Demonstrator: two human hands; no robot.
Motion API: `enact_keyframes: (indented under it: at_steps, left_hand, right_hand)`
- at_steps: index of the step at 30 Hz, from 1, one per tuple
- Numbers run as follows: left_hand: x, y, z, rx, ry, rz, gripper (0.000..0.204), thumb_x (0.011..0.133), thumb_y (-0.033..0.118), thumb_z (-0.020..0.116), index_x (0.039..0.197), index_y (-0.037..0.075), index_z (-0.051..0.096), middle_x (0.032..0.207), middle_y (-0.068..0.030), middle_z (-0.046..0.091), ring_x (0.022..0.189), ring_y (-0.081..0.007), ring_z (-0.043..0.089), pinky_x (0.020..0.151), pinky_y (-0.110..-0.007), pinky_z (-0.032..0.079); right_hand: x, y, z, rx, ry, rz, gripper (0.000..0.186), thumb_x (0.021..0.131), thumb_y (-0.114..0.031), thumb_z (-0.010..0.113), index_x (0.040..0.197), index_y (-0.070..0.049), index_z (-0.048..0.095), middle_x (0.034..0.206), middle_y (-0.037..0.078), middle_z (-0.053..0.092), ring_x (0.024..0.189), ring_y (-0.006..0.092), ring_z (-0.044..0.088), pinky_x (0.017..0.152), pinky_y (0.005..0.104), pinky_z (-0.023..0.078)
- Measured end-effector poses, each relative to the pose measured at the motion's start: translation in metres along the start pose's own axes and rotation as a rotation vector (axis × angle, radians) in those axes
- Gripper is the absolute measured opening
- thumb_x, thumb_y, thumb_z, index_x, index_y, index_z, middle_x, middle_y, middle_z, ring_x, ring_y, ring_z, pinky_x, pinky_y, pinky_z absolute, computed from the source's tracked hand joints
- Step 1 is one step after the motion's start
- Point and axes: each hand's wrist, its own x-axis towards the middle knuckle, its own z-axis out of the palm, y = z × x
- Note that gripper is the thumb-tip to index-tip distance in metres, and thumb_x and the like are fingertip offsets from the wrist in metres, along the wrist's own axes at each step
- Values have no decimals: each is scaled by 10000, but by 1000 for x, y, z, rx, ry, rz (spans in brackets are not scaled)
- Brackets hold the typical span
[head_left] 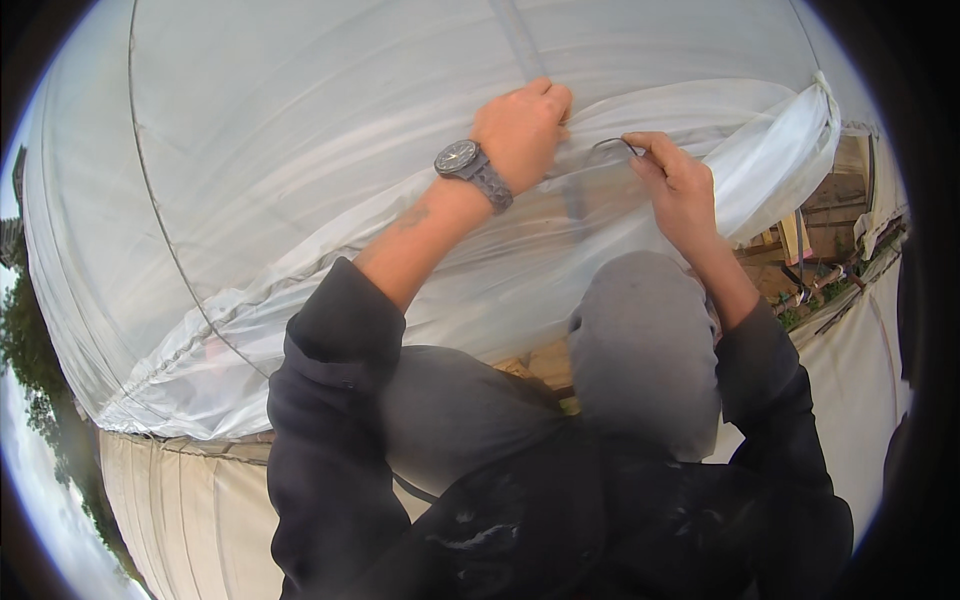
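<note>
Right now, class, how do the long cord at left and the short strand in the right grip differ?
The long cord runs down the plastic sheet; the short strand makes a small arch. No hand touches the cord; the strand is pinched in the right grip. Both look thin, dark and curved.

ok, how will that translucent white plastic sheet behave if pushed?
The sheet is probably floppy: it bunches into loose folds. Likely light for its area, since it looks thin and partly see-through. Might be slippery; its surface looks smooth and shiny in places.

Green trees [35, 335] border the cloudy sky [40, 520].
</note>
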Motion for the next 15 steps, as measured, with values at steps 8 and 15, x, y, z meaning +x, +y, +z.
enact_keyframes:
  at_steps: [8, 15]
  left_hand:
    - [-1, -4, -2, -106, -32, -39, 125, 868, 113, 725, 956, 67, 649, 961, -112, 685, 883, -352, 669, 749, -457, 535]
    - [2, -1, -13, -219, -112, -120, 220, 900, 151, 738, 1094, 50, 707, 1014, -134, 725, 933, -300, 702, 826, -409, 558]
  right_hand:
    - [66, 3, -7, -301, -44, -506, 170, 902, -46, 711, 1068, -80, 700, 887, 69, 716, 785, 261, 638, 751, 383, 497]
    - [78, -8, 5, 34, -122, -143, 92, 930, -26, 670, 1016, -46, 644, 791, 55, 628, 723, 211, 540, 686, 349, 467]
